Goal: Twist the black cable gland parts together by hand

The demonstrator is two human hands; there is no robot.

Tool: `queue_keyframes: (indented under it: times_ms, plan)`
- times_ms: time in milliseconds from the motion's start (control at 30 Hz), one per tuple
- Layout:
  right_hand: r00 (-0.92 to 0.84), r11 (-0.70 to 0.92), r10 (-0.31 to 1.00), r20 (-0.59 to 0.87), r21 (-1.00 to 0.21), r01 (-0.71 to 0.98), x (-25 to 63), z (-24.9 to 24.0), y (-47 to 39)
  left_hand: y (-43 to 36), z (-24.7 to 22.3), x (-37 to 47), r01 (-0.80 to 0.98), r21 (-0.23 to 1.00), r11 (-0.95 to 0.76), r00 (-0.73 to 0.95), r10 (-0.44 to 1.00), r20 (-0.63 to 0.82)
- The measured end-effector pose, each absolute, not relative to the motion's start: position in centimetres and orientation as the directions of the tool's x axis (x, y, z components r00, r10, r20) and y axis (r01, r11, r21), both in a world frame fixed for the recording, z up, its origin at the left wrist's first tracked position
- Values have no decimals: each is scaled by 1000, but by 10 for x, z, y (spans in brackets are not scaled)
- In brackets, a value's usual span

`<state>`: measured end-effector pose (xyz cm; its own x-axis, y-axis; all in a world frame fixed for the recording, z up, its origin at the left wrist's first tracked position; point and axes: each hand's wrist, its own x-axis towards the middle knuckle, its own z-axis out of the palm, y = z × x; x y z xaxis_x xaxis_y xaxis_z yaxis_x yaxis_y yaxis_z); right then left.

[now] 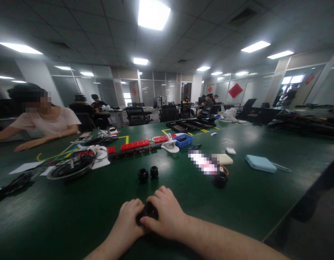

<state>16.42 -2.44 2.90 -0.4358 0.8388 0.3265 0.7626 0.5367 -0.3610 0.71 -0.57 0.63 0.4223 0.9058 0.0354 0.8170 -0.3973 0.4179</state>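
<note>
My left hand [130,218] and my right hand [167,215] are together over the near part of the green table, both closed around a glossy black round piece [150,210]. The right thumb lies across its near side, and the right fingers curl over its far side. Most of the piece is hidden by my fingers. Just beyond the hands, two black ribbed cylindrical pieces [143,175] stand side by side. Another dark round object [220,179] sits farther right, beside a lit, blurred-out screen [203,162].
At the left are a metal bowl of black cables [71,168] and a seated person [45,115]. Red blocks [135,144], a white stand [170,145] and a blue bin [184,141] line the middle. To the right lie a cream case [223,159] and a light-blue case [260,164].
</note>
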Motion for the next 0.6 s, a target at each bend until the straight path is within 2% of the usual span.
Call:
queue_keyframes:
  times_ms: [600]
  plan:
    - [-413,518,851,323,-399,757,164,28,-26,-7,9,8,804,440,-399,434,901,25]
